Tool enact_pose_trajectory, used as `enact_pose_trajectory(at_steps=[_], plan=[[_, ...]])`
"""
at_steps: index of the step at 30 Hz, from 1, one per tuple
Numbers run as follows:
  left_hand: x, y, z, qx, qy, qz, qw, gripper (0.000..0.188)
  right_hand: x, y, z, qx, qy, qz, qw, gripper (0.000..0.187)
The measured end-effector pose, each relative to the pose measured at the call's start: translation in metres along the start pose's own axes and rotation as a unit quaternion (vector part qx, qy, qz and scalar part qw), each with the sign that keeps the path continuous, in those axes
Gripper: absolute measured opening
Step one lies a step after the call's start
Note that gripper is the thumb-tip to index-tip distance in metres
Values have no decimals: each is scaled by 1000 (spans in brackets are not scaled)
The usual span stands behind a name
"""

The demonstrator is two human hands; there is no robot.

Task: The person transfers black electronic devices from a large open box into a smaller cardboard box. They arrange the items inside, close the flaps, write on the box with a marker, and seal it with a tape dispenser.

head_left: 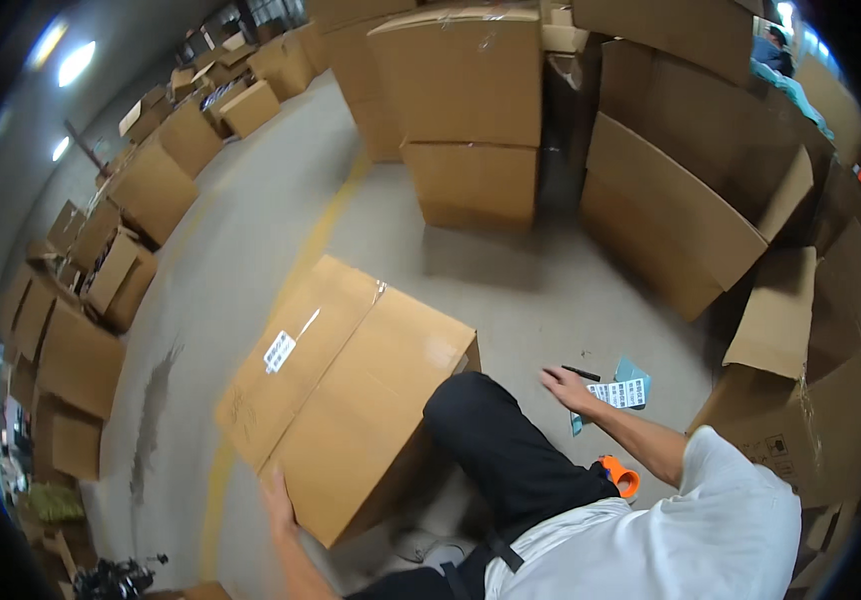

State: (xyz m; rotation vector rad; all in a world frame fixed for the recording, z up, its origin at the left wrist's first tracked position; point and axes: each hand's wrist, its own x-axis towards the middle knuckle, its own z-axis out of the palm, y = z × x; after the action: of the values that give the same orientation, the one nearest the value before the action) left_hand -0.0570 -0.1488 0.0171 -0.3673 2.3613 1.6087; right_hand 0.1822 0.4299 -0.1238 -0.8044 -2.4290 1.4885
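A closed cardboard box stands tilted in front of me against my bent knee, with a tape-sealed seam and a white printed label on its top. My left hand grips its near left edge; the fingers are partly hidden. Low over the floor to the right, my right hand is open with its fingers stretched out. Just beside those fingers lies a black pen. A sheet of white labels on pale blue backing lies by my right wrist. An orange tape roll or dispenser is near my right leg.
Tall stacked cartons stand ahead. Large open boxes crowd the right side, with a flapped carton close to my right arm. More cartons line the left, past a yellow floor line. A person is far off right.
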Motion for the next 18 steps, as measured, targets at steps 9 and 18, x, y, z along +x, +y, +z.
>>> enact_pose_trajectory(at_steps=[9, 18], plan=[[-26, -35, 19, -400, -62, -43, 913, 65, 61, -133, 96, 254, -124, -93, 955, 107], [-29, -22, 171, -529, -65, -13, 846, 71, 253, -108, 42, 124, -171, -55, 976, 102]])
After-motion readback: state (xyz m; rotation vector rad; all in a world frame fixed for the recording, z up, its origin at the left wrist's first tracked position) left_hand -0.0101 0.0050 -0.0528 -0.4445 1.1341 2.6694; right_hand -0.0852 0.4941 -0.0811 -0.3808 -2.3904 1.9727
